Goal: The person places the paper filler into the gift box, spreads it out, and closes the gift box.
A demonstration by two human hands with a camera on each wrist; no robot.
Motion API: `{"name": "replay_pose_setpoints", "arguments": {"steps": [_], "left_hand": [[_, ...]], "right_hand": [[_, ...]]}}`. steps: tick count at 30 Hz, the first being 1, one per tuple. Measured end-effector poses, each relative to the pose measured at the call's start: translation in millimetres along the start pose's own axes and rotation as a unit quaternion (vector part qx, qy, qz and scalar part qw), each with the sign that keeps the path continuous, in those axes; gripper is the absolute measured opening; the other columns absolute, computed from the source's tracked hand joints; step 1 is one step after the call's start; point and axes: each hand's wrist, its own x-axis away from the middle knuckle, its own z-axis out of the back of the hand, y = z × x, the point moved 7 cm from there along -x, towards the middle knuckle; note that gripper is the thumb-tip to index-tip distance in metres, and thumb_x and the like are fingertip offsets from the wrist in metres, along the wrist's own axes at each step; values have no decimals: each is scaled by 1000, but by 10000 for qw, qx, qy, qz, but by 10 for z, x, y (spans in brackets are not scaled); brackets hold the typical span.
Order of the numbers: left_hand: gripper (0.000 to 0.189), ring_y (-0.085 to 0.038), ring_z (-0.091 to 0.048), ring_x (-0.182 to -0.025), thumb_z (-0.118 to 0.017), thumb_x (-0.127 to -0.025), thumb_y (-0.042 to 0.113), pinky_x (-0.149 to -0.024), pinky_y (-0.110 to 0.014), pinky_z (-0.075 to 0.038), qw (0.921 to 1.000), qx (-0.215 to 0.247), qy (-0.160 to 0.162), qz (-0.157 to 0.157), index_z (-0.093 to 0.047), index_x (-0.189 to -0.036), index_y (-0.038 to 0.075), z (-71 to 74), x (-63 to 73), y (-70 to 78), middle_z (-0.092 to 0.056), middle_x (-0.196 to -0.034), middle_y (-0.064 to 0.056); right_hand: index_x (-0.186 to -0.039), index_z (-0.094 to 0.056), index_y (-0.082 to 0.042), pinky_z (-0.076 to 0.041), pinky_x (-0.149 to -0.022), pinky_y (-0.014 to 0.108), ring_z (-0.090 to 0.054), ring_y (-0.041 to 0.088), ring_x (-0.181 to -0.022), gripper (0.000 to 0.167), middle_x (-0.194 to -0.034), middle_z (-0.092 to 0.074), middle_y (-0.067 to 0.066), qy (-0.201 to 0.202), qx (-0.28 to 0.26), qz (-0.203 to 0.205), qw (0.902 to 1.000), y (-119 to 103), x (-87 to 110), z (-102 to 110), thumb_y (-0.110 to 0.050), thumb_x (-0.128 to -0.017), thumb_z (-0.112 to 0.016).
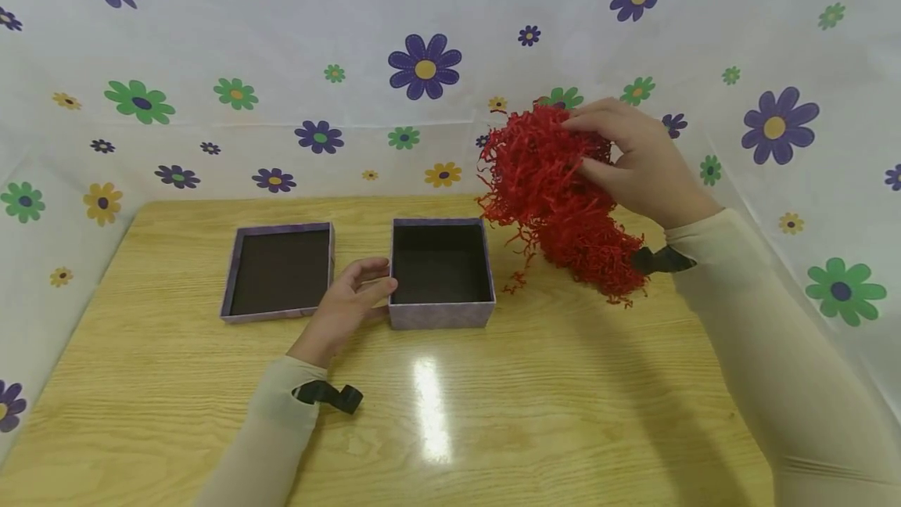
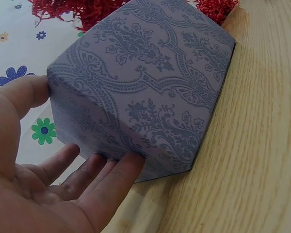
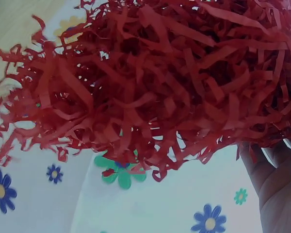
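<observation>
In the upper right of the frame, the right hand grasps red shredded paper between thumb and fingers, up beyond the box's right edge. Left-hand fingers rest loosely bent against the left wall of the open purple box, frame centre. The left hand fills the narrow gap beside the shallow lid; broad tabletop spans the lower frame.

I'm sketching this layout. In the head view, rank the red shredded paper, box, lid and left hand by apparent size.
1. Red shredded paper
2. Box and lid: too alike to rank
3. Left hand
</observation>
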Motion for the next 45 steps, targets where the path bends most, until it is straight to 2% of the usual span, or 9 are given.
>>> {"name": "replay_pose_setpoints", "arguments": {"steps": [3,7,13,16,18,22,28,38,45], "left_hand": [[66,-35,-47,-140,-70,-101,31,-108,-55,-49,10000,10,-11,-15,-38,-155,7,4,-5,1,-40,-155,-14],[67,-35,-47,-140,-70,-101,31,-108,-55,-49,10000,9,-21,-35,-38,-155,7,7,-15,-1,-40,-156,-15],[66,-35,-47,-140,-69,-102,30,-108,-55,-49,10000,17,-5,-69,-38,-155,6,14,-7,-3,-40,-155,-15],[64,-35,-47,-140,-69,-102,29,-107,-55,-49,10000,34,11,-68,-39,-154,6,14,-3,0,-41,-155,-15],[64,-35,-47,-140,-69,-102,28,-107,-56,-49,10000,50,18,-64,-38,-154,5,13,0,3,-41,-155,-16],[65,-35,-47,-140,-69,-102,29,-107,-56,-49,10000,32,49,-38,-38,-154,5,19,4,0,-41,-155,-16],[63,-34,-49,-139,-69,-102,30,-107,-55,-50,9999,-27,104,-17,-39,-153,7,31,9,-2,-42,-154,-15],[65,-35,-49,-139,-67,-103,31,-107,-56,-49,10000,-7,57,-34,-36,-155,5,13,-1,-1,-43,-153,-17],[65,-33,-49,-138,-68,-102,33,-108,-55,-49,10000,-3,51,25,-38,-154,8,-4,-5,1,-43,-153,-14]], "right_hand": [[-128,-71,-3,-41,-74,17,-62,26,-115,39,-129,-68,12,-15,-102,104,9999,-84,-41,-32,9,-91,-70],[-128,-71,-4,-42,-63,12,-61,19,-104,39,-128,-68,11,127,-291,243,9992,-210,-123,-8,10,-91,-70],[-127,-71,-4,-44,-73,18,-63,22,-110,41,-130,-68,9,115,-444,449,9979,-367,-232,-108,11,-89,-70],[-128,-70,-3,-46,-75,25,-63,23,-107,42,-131,-67,10,-156,-433,666,9967,-424,-241,-320,10,-88,-71],[-129,-69,-2,-50,-85,32,-63,25,-111,42,-131,-67,11,-386,-478,760,9952,-457,-231,-491,7,-88,-72],[-131,-68,-4,-52,-97,42,-61,26,-119,39,-133,-65,10,-945,-581,659,9916,-510,-183,-856,0,-92,-71],[-133,-67,-11,-54,-96,39,-62,21,-119,37,-136,-63,4,-1587,-453,337,9857,-440,-87,-1394,-10,-97,-70],[-135,-66,-12,-51,-105,40,-61,22,-123,36,-137,-62,5,-2365,-368,140,9708,-378,11,-2045,-16,-99,-71],[-132,-68,-14,-54,-100,34,-62,15,-117,35,-128,-64,1,-2906,-7,363,9561,-481,54,-2418,-17,-98,-72]]}}
